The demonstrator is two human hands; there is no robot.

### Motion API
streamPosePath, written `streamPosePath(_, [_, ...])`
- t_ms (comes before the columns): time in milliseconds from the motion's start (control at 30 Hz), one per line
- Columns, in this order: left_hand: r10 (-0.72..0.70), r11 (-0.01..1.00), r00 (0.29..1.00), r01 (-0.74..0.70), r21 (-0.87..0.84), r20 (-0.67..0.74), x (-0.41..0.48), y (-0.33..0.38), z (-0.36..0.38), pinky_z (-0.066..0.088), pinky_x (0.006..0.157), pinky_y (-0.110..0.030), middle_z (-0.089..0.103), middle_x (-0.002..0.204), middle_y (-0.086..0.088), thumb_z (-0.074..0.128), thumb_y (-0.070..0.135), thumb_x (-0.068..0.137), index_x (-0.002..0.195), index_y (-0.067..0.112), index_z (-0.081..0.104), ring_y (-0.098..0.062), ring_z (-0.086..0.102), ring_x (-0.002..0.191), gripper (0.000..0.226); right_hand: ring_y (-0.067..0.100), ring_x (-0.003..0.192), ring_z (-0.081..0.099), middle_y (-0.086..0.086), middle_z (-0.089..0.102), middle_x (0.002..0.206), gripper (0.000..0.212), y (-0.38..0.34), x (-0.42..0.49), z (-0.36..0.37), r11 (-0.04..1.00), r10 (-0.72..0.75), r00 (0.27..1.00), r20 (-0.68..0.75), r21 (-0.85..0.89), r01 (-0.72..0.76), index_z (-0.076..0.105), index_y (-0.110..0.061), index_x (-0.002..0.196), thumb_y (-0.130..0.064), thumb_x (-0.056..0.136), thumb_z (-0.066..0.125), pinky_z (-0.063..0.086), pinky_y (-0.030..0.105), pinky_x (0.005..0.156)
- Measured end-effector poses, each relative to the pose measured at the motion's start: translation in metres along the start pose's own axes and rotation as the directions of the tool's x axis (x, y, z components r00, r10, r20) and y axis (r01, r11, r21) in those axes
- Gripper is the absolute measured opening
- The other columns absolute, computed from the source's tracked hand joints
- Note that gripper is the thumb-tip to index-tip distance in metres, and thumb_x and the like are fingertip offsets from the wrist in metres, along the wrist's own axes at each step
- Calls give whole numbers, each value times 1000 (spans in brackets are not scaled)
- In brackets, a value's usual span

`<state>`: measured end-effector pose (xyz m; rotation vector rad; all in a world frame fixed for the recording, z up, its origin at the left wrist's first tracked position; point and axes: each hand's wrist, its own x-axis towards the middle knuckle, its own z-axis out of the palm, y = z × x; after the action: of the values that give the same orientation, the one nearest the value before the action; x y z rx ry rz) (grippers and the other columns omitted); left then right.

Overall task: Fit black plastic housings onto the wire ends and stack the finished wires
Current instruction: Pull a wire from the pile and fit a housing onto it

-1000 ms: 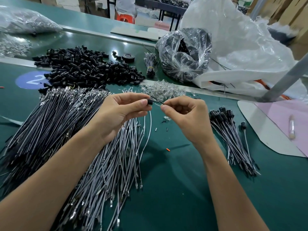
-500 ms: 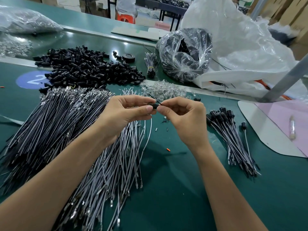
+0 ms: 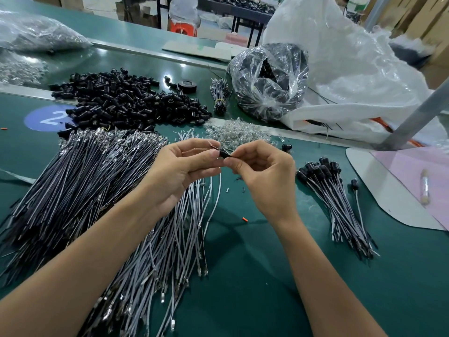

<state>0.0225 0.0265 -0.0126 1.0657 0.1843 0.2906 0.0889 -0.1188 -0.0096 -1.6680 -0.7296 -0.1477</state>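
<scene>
Housing (image 3: pixel 224 153), black plastic, small and tubular: held above mid-bench (image 3: pixel 267 276), pinched from both sides. Left hand (image 3: pixel 184 166) curled, thumb and forefinger tips on its 9 o'clock end. Right hand (image 3: pixel 264 173) curled, thumb and forefinger on its 3 o'clock end. Both hands narrow, closed on the part. A thin dark lead pokes out toward 11 o'clock. Grey wire (image 3: pixel 218 190) hangs from under the pinch and curves toward 6 o'clock. Whether the terminal is fully seated: hidden by fingertips, cannot tell.

Handling, judged: the housing is light, rigid and smooth-skinned. It would likely squirt out of a fingertip pinch if squeezed hard on its round flanks. Grip across the body and keep the open mouth clear. The wire is light and limp along its length, stiff only at the metal end. Take it just behind the terminal, or it will buckle rather than push in. The terminal looks thin and probably bends if fed off-axis.

Surroundings: loose housings heap (image 3: pixel 126 100) at 11 o'clock. Bare wires pile (image 3: pixel 97 190) at 9 o'clock, partly under the left forearm. Finished stack (image 3: pixel 337 203) at 3 o'clock, caps toward 12. Single capped wire (image 3: pixel 356 195) lies just beside it, apart. Once seated, this piece would go to that stack.
</scene>
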Motion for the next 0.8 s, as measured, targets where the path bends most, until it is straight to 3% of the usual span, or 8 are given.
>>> streamPosePath(200, [36, 999, 999, -36, 14, -23, 1, 0, 0, 58, 62, -21, 75, 78, -7, 71, 9, 68, 74, 14, 79, -17, 74, 72, 12, 3, 61, 63, -10, 68, 66, 15, 0, 0, 1, 1000, -25, 1000, -3, -8, 25, 70, -13, 75, -3, 75, 81, 50, 16, 62])
streamPosePath(400, [56, 990, 994, -68, -126, -98, 2, 5, -3, 58, 65, -21, 75, 84, -11, 68, 2, 67, 74, 9, 77, -18, 74, 77, 14, 12, 62, 59, -11, 67, 66, 17, 0, 4, -7, 998, -40, 988, -150, -58, 31, 68, -25, 75, -13, 80, 79, 45, 15, 63])
streamPosePath(467, [41, 982, 992, -62, -177, -121, 3, 6, -4, 58, 65, -21, 75, 86, -13, 68, 0, 67, 77, 5, 74, -19, 74, 77, 13, 15, 55, 53, -12, 65, 62, 16, 2, 6, -11, 994, -38, 990, -136, -106, 24, 70, -25, 73, -14, 81, 78, 41, 14, 56])
streamPosePath(533, [31, 978, 991, -57, -199, -133, 2, 6, -5, 58, 64, -20, 75, 85, -13, 67, 0, 67, 82, 3, 71, -19, 74, 76, 16, 5, 51, 43, -19, 58, 56, 15, 4, 6, -12, 982, -54, 993, -110, -184, 33, 71, -24, 71, -15, 81, 79, 35, 12, 54])
streamPosePath(800, [51, 983, 993, -68, -171, -105, 2, 4, -5, 58, 66, -21, 75, 84, -12, 68, 1, 66, 73, 7, 76, -19, 74, 77, 12, 14, 55, 44, -13, 56, 63, 10, 6, 5, -10, 938, -135, 989, -67, -330, 106, 74, -16, 71, -13, 77, 81, 35, 15, 56])
